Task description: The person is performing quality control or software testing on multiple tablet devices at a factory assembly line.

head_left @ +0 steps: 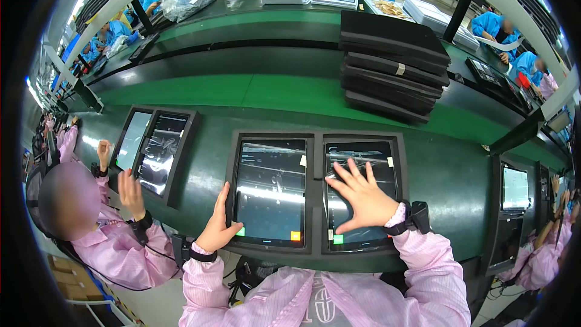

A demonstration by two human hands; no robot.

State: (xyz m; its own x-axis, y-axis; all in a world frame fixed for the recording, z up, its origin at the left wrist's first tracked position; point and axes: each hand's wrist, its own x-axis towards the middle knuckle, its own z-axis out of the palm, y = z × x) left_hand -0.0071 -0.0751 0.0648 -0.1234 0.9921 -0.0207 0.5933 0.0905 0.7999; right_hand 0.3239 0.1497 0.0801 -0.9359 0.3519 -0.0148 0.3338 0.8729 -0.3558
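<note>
Two tablets lie face up, side by side, in the black foam tray [318, 236], which rests on the green workbench [445, 169] directly before you. Use this tray as the reference for all positions.

The left tablet [270, 206] occupies the tray's left recess; its lit screen displays a green square and an orange square at the lower corners. The right tablet [338, 211] occupies the right recess, with a green square at its lower left corner.

Your left hand [219, 224] is at the tray's left rim, fingers extended and together, thumb beside the left tablet's green square; it grasps nothing visible. Your right hand [361, 197] is over the right recess, fingers spread and released. Contact with the glass cannot be confirmed from this overhead angle.

Status, as judged: seating and powering both units is complete; handling of the screens appears under way, and neither unit has been lifted out of the tray. Screen text is too small to verify any result.

A stack of black foam trays [393, 75] stands beyond the tray, toward its right.
</note>
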